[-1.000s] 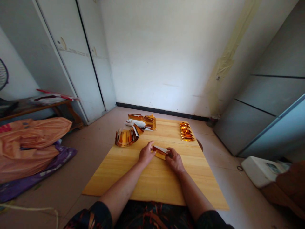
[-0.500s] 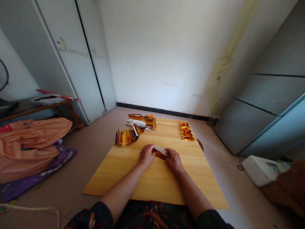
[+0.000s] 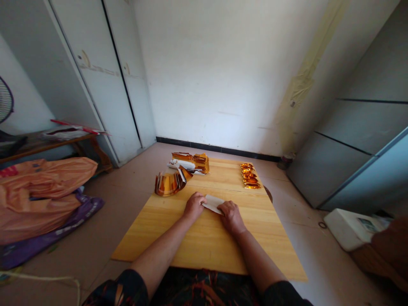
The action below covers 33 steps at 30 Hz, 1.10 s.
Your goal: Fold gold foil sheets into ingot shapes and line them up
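Note:
A small sheet of gold foil paper (image 3: 213, 202) lies white side up on the wooden board (image 3: 210, 238). My left hand (image 3: 194, 206) presses its left end and my right hand (image 3: 230, 216) presses its right end, fingers flat on it. Beyond my left hand stands a curved bundle of gold sheets (image 3: 170, 182). Farther back lies a stack of gold and white sheets (image 3: 190, 162). A row of folded gold pieces (image 3: 250, 175) sits at the board's far right.
The board rests low over a tiled floor. Orange and purple bags (image 3: 44, 191) lie at the left, beside a low wooden bench (image 3: 47, 142). White cabinet doors (image 3: 105, 80) stand behind. A white box (image 3: 349, 227) sits at the right near a grey cabinet.
The paper was held slightly raised with its gold side showing; now it is pressed flat on the board with its white side up, both hands lowered onto it.

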{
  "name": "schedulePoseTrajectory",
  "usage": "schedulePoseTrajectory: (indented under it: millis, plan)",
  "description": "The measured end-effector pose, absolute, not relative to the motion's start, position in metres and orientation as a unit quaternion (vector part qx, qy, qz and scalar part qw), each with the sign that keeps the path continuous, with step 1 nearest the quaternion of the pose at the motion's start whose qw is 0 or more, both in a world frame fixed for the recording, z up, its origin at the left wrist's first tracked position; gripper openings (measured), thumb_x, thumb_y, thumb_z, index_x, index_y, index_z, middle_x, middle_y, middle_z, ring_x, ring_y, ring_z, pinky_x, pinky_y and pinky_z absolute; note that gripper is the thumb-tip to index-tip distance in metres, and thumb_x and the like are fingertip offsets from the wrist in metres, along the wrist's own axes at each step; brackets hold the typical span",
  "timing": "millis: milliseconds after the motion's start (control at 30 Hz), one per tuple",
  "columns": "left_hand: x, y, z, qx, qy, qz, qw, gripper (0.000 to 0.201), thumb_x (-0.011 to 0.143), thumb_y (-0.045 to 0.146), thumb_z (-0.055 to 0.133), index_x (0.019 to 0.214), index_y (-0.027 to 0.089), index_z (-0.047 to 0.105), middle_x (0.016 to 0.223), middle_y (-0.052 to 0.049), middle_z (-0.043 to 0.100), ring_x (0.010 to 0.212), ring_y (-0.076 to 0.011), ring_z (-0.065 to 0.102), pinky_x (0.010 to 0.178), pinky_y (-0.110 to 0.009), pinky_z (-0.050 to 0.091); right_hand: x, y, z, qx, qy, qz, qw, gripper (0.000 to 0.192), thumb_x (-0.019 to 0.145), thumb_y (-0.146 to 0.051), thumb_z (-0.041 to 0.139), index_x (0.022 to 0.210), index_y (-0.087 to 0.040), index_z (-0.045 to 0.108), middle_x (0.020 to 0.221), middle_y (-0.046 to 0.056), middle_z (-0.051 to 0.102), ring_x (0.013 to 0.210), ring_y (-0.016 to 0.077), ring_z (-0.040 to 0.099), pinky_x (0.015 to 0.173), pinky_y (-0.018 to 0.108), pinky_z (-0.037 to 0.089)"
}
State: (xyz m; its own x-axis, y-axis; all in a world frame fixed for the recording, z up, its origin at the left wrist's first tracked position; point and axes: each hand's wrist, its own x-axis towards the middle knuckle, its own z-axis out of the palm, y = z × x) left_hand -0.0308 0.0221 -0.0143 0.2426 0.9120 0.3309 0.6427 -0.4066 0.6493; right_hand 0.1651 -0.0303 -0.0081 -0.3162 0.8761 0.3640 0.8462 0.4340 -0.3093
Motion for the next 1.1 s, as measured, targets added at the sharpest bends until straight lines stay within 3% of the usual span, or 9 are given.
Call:
schedulePoseTrajectory:
  millis: [233,533,700,900,1100]
  plan:
    - [-0.037,0.02,-0.014,0.813,0.457,0.322,0.165,0.032,0.064,-0.006,0.048,0.074,0.018,0.066,0.082,-0.003,0.06,0.085,-0.016,0.056,0.076,-0.026,0.044,0.159,-0.038,0.004,-0.532,-0.831,-0.033,0.158,0.015,0.083,-0.013,0.052,0.089,-0.02,0.064,0.09,0.006,0.059,0.09,0.0199,0.045,0.079,0.031,0.03]
    - [-0.042,0.016,-0.007,0.85,0.436,0.268,0.124,0.025,0.074,0.003,0.048,0.073,0.018,0.068,0.085,-0.005,0.063,0.087,-0.0179,0.054,0.078,-0.028,0.043,0.158,-0.042,0.007,-0.517,-0.842,-0.056,0.141,0.013,0.086,-0.015,0.05,0.084,-0.02,0.062,0.088,0.006,0.059,0.092,0.0207,0.045,0.083,0.034,0.028]
    - [-0.037,0.015,0.012,0.857,0.456,0.196,0.136,0.019,0.072,0.007,0.054,0.069,0.019,0.069,0.079,-0.005,0.063,0.084,-0.0187,0.055,0.078,-0.029,0.042,0.158,-0.046,0.012,-0.523,-0.842,-0.053,0.124,0.012,0.086,-0.015,0.052,0.085,-0.021,0.062,0.088,0.006,0.059,0.092,0.0204,0.045,0.08,0.033,0.028]
    - [-0.017,-0.003,0.026,0.866,0.48,0.14,0.005,0.013,0.076,0.022,0.058,0.073,0.016,0.069,0.09,-0.013,0.062,0.095,-0.0277,0.054,0.081,-0.039,0.043,0.157,-0.046,0.011,-0.526,-0.84,-0.07,0.112,0.012,0.086,-0.016,0.053,0.086,-0.021,0.063,0.089,0.006,0.059,0.091,0.0211,0.045,0.079,0.033,0.029]
    - [-0.003,-0.025,0.012,0.883,0.443,0.143,0.055,0.022,0.086,0.012,0.045,0.086,0.018,0.067,0.089,-0.007,0.062,0.092,-0.0211,0.054,0.081,-0.033,0.044,0.156,-0.047,0.012,-0.536,-0.835,-0.055,0.112,0.016,0.089,-0.018,0.05,0.093,-0.023,0.065,0.091,0.007,0.059,0.091,0.0204,0.046,0.078,0.033,0.029]
